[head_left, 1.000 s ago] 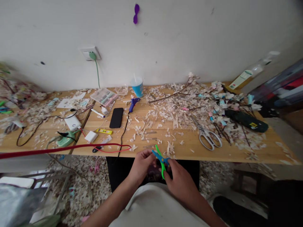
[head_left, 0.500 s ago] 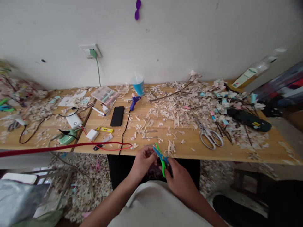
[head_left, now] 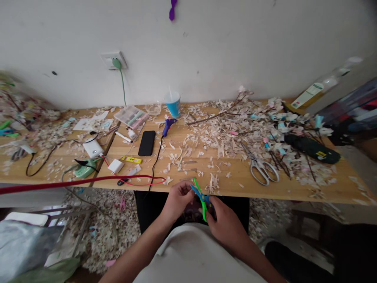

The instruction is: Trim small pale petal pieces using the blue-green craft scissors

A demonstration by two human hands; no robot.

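Small green and blue scissors (head_left: 200, 195) are held just below the front edge of the wooden table (head_left: 294, 188). My right hand (head_left: 225, 220) grips their handles. My left hand (head_left: 176, 198) has its fingers pinched together at the blade tips; what lies between the fingers is too small to see. Both hands hover over my lap, close to the table edge.
The table is littered with pale paper scraps (head_left: 224, 133). Metal scissors (head_left: 260, 167) lie right of centre, a black phone (head_left: 147, 142) and blue glue gun (head_left: 167, 125) left of centre, a blue cup (head_left: 173, 104) at the back. A red cord (head_left: 88, 181) runs along the front edge.
Both hands and the small scissors stayed together at the table edge, shifting only slightly. The view tilted down a little.
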